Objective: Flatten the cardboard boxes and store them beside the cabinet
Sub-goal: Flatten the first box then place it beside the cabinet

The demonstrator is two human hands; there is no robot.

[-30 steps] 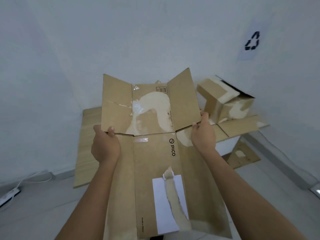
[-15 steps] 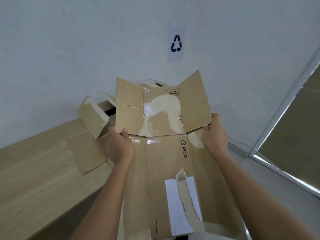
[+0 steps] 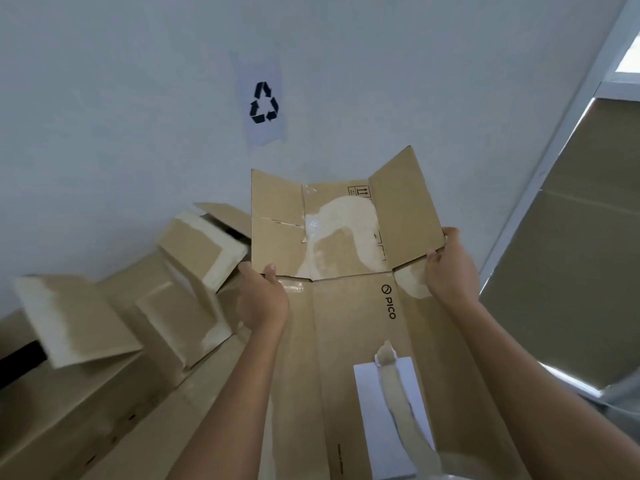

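I hold a flattened brown cardboard box (image 3: 349, 327) marked PICO out in front of me, its end flaps standing up toward the wall. My left hand (image 3: 265, 299) grips its left edge at the flap fold. My right hand (image 3: 450, 268) grips the right edge at the same height. A white label with torn tape (image 3: 391, 417) sits on the near part of the panel. To the left, an unflattened box (image 3: 204, 252) with open flaps rests on other cardboard.
A light wooden cabinet top (image 3: 86, 417) runs along the lower left under loose cardboard flaps (image 3: 72, 320). A recycling sign (image 3: 264, 102) is taped on the white wall. A window with a tan blind (image 3: 568, 271) fills the right side.
My view has swung further right and up. The held box stays in both hands, and the other boxes and cabinet top have slid to the left of the frame.
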